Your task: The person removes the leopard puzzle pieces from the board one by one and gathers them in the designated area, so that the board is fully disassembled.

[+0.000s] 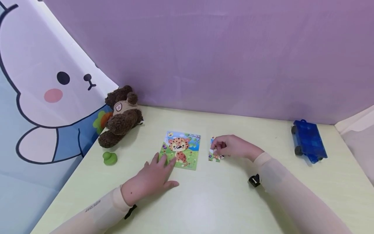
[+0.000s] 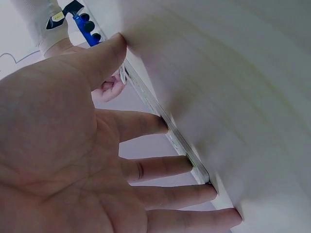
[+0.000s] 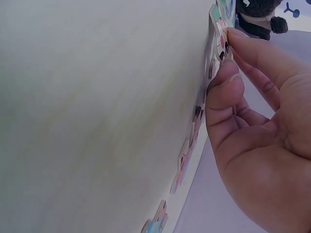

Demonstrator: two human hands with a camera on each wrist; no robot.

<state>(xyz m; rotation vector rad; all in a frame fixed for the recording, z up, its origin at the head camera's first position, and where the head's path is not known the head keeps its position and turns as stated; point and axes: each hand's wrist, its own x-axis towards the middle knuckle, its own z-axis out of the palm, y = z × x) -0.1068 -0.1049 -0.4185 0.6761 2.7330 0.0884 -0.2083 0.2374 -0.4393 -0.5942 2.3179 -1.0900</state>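
A leopard picture card (image 1: 191, 161) lies flat near the middle of the table. My left hand (image 1: 153, 177) rests at its lower left with spread, straight fingers; some fingertips touch the card's edge, and the thumb lies on the table. In the left wrist view the palm of the left hand (image 2: 53, 136) fills much of the picture. To the card's right, my right hand (image 1: 233, 146) pinches a jigsaw piece (image 3: 222, 46) printed with part of a leopard face between thumb and forefinger. Other jigsaw pieces (image 1: 211, 156) lie under that hand, partly hidden by it.
A brown teddy bear (image 1: 122, 120) leans at the table's back left corner, with a small green toy duck (image 1: 109, 158) in front of it. A blue toy car (image 1: 309, 139) stands at the far right. Behind the table (image 1: 204, 208) hangs a purple cloth (image 1: 210, 58).
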